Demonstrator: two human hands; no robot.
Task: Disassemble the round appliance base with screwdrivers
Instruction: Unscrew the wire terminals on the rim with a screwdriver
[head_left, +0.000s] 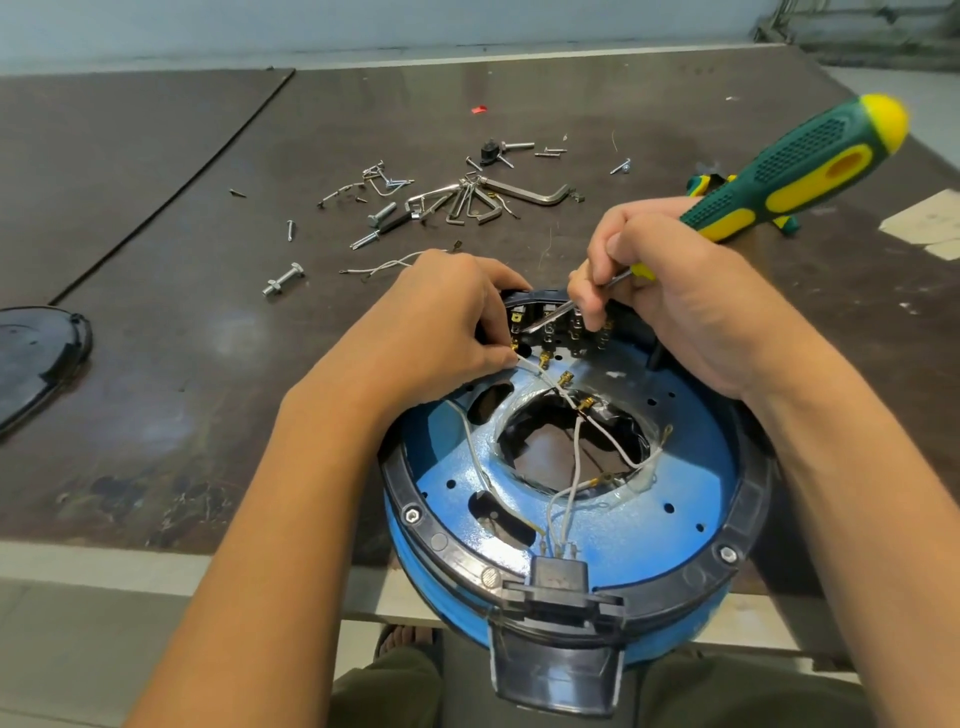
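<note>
Over the base (649, 530), left hand (447, 322) tight on wire (535, 373), right hand (670, 301) tight around screwdriver (810, 166).

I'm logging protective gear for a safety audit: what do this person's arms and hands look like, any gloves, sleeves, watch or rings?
The left hand and right hand are bare, with no gloves or rings visible. The left forearm and right forearm are uncovered to the frame edge: no sleeves, watch or bands.

Open tabletop (208, 395) between black lid (36, 353) and base (660, 525); scattered screws (291, 230), hex keys (524, 193) beyond.
</note>
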